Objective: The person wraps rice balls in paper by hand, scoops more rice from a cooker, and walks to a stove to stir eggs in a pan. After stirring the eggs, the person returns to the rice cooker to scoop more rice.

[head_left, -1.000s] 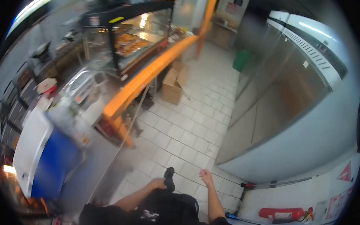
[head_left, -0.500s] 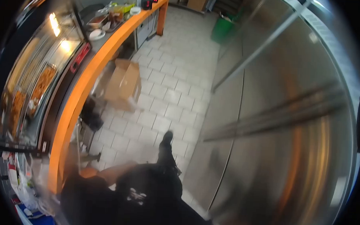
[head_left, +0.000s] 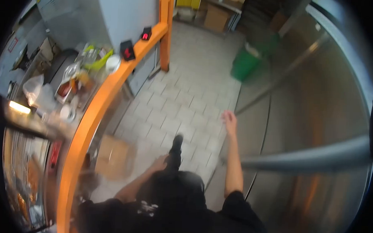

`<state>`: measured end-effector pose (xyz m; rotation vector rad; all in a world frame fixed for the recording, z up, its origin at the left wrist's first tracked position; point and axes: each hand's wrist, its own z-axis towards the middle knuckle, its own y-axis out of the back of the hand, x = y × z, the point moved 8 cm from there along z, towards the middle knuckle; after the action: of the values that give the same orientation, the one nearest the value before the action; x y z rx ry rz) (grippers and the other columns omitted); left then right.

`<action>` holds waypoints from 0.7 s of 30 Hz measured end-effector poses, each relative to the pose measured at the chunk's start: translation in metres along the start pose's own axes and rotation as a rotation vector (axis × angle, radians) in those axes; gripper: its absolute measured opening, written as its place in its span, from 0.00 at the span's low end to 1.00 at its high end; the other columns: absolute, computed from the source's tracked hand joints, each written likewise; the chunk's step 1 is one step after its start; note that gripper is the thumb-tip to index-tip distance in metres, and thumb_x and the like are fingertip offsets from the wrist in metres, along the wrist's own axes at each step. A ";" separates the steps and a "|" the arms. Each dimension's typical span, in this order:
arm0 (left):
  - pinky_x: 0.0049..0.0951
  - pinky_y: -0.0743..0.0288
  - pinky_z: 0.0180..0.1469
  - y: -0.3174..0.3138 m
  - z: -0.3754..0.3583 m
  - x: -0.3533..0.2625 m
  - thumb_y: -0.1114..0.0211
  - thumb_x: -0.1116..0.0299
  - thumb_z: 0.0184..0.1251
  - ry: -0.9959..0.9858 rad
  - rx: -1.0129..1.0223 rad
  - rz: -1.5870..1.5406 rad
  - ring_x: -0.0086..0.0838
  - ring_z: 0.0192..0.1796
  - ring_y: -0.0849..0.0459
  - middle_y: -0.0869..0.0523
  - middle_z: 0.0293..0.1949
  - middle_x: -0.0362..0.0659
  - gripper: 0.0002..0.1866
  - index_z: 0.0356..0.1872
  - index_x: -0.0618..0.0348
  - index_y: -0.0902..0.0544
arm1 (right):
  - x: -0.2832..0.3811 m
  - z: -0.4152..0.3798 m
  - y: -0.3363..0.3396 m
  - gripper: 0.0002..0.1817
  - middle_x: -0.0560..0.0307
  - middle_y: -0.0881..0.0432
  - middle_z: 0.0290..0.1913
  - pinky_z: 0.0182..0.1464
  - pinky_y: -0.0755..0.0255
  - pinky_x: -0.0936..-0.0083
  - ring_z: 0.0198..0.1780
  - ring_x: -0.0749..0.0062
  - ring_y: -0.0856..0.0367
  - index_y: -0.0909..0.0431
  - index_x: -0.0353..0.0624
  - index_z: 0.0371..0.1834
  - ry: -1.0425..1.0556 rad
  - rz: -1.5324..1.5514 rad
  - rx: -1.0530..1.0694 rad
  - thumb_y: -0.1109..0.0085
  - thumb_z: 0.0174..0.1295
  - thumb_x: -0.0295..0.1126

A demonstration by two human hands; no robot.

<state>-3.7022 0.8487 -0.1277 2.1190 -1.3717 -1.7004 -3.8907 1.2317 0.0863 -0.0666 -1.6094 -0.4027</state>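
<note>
Left hand (head_left: 160, 162) low, right hand (head_left: 229, 119) forward

Step wide of the orange rail (head_left: 80, 137) and nearby cardboard box (head_left: 116, 157) on your left. Your left hand's grip I cannot tell; your right, loosely curled, looks empty: best give it room near the steel doors (head_left: 294, 115).

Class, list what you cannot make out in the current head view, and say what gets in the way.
- Left hand, head view: separate fingers are lost to blur.
- Cardboard box, head view: blur hides any print.
- Black gadgets, head view: their red displays are too small to read.
- Green bin, head view: its contents are too blurred to identify.
- Food case, head view: cut off by the dark picture edge.
</note>
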 end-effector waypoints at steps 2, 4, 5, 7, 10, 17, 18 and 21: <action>0.50 0.36 0.67 0.046 0.123 -0.025 0.40 0.57 0.62 0.111 0.073 0.005 0.53 0.65 0.28 0.25 0.61 0.59 0.31 0.67 0.52 0.31 | -0.002 0.075 0.007 0.19 0.58 0.16 0.41 0.42 0.26 0.75 0.43 0.75 0.19 0.21 0.40 0.49 -0.073 0.023 -0.084 0.47 0.71 0.46; 0.45 0.32 0.66 0.104 0.198 -0.087 0.40 0.54 0.63 0.125 0.196 0.009 0.52 0.64 0.26 0.22 0.59 0.59 0.30 0.64 0.56 0.27 | -0.054 0.109 0.010 0.19 0.58 0.16 0.40 0.41 0.25 0.75 0.43 0.75 0.19 0.21 0.40 0.50 -0.237 0.073 -0.112 0.47 0.71 0.46; 0.42 0.30 0.64 0.102 0.237 -0.075 0.41 0.52 0.63 0.098 0.256 0.001 0.51 0.62 0.24 0.21 0.58 0.58 0.30 0.64 0.57 0.27 | -0.148 0.117 0.023 0.20 0.57 0.16 0.43 0.43 0.25 0.74 0.44 0.74 0.20 0.23 0.39 0.52 -0.306 -0.125 0.012 0.47 0.71 0.45; 0.39 0.25 0.55 0.105 0.320 -0.051 0.41 0.51 0.65 0.102 0.373 -0.020 0.45 0.52 0.18 0.17 0.52 0.56 0.29 0.62 0.57 0.26 | -0.316 0.100 0.033 0.18 0.49 0.14 0.35 0.41 0.24 0.66 0.38 0.64 0.16 0.17 0.38 0.42 -0.295 -0.199 0.033 0.54 0.70 0.40; 0.35 0.22 0.32 0.142 0.389 -0.014 0.41 0.47 0.65 0.377 0.470 -0.303 0.32 0.38 0.15 0.15 0.40 0.47 0.25 0.54 0.54 0.22 | -0.328 0.004 0.029 0.20 0.45 0.14 0.39 0.42 0.23 0.57 0.39 0.53 0.16 0.17 0.41 0.44 -0.423 -1.007 0.647 0.56 0.70 0.44; 0.40 0.21 0.49 0.248 0.588 0.067 0.42 0.51 0.69 -0.056 0.087 0.343 0.40 0.46 0.14 0.13 0.43 0.49 0.19 0.50 0.53 0.17 | -0.320 0.211 0.025 0.19 0.49 0.15 0.40 0.39 0.23 0.64 0.37 0.61 0.17 0.19 0.40 0.46 -0.960 -0.453 0.395 0.54 0.71 0.43; 0.41 0.22 0.50 0.266 0.616 0.068 0.43 0.52 0.69 -0.016 0.141 0.251 0.40 0.47 0.14 0.13 0.43 0.49 0.19 0.50 0.53 0.17 | -0.324 0.263 0.020 0.19 0.49 0.15 0.40 0.38 0.23 0.65 0.37 0.62 0.17 0.19 0.40 0.47 -0.956 -0.439 0.392 0.54 0.71 0.43; 0.40 0.21 0.50 0.334 0.668 0.010 0.44 0.55 0.72 0.312 0.163 0.080 0.36 0.46 0.14 0.12 0.41 0.47 0.16 0.50 0.53 0.18 | -0.339 0.445 0.002 0.19 0.50 0.15 0.40 0.37 0.23 0.68 0.36 0.65 0.18 0.20 0.39 0.48 -0.868 -0.367 0.383 0.53 0.71 0.43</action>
<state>-4.4411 0.9351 -0.1936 2.2582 -1.5160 -1.2018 -4.2854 1.4325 -0.2555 0.4028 -2.5472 -0.3545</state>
